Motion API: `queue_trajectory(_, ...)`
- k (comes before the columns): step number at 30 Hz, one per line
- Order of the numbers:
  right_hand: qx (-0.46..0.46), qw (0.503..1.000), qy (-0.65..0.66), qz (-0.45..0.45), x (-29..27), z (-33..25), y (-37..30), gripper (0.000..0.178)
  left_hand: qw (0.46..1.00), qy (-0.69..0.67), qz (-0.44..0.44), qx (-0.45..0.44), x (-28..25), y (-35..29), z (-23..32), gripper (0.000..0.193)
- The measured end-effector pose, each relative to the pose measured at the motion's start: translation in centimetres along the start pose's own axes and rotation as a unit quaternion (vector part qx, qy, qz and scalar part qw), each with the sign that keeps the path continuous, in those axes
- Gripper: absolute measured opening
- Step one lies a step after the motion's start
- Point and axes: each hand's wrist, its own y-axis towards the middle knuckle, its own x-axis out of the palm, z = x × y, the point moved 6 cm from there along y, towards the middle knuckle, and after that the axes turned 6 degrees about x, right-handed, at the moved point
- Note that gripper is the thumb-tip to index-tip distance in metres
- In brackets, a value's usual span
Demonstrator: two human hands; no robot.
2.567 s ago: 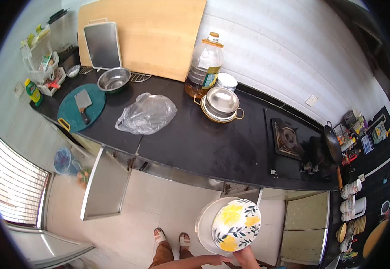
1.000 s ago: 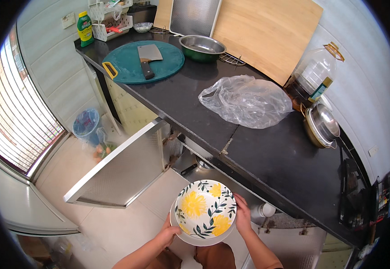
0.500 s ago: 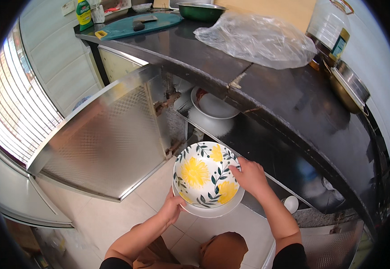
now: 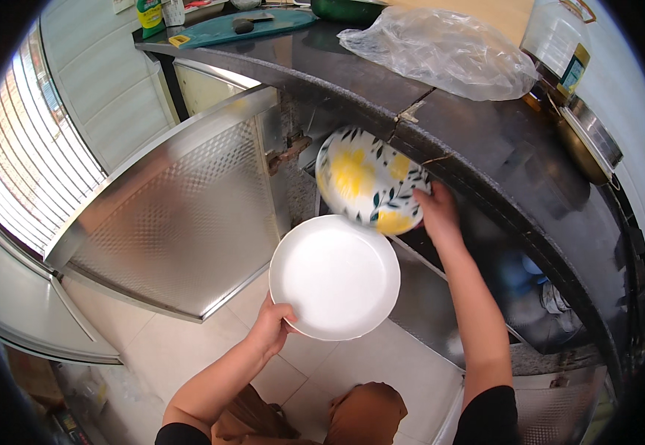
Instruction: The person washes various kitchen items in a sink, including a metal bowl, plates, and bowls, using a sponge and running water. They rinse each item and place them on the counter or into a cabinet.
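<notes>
A plain white round dish (image 4: pixel 335 278) with a raised rim is gripped at its lower left edge by my left hand (image 4: pixel 273 326), the thumb over the rim. My right hand (image 4: pixel 438 211) holds the right edge of a white bowl (image 4: pixel 370 178) patterned with yellow flowers and dark green leaves. The flowered bowl is tilted in the opening of the cabinet under the counter, beyond the white dish and slightly smeared by motion. It hides the inside of the cabinet behind it.
A metal cabinet door (image 4: pixel 181 215) stands open at the left. The dark countertop (image 4: pixel 471 141) overhangs the cabinet. On it are a crumpled clear plastic bag (image 4: pixel 441 52), a teal cutting board (image 4: pixel 244 30) with a cleaver, a green basin (image 4: pixel 348 9) and a metal pan (image 4: pixel 589 141).
My right hand has lifted the flowered bowl off the white dish and moved it forward to the cabinet. The white dish stays in my left hand, its inside now showing.
</notes>
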Motion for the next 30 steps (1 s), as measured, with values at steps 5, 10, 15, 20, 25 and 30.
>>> queue_trajectory(5,0.000,0.998,0.060,0.036,1.0,-1.0,4.1,0.025,1.000,-0.018,0.013,0.005,-1.7,-0.5,0.5,0.074)
queue_trajectory(10,0.060,0.995,0.017,0.080,2.7,0.0,7.4,0.023,0.999,-0.031,0.042,0.010,-1.2,-0.9,1.1,0.062)
queue_trajectory(15,0.104,0.991,0.000,0.087,3.8,0.5,8.5,0.026,0.999,-0.042,0.016,0.007,-2.1,0.1,0.2,0.071)
queue_trajectory(20,0.084,0.991,-0.015,0.108,3.9,-0.4,8.1,0.034,0.999,-0.047,0.021,0.014,-2.2,0.9,0.3,0.070)
queue_trajectory(25,0.034,0.990,-0.042,0.128,4.2,-0.4,8.6,0.038,0.998,-0.052,0.020,0.016,-2.0,1.6,1.0,0.069)
queue_trajectory(30,-0.404,0.776,-0.364,0.320,3.1,1.7,11.0,0.030,0.999,-0.041,0.012,0.009,-1.3,2.3,1.0,0.068)
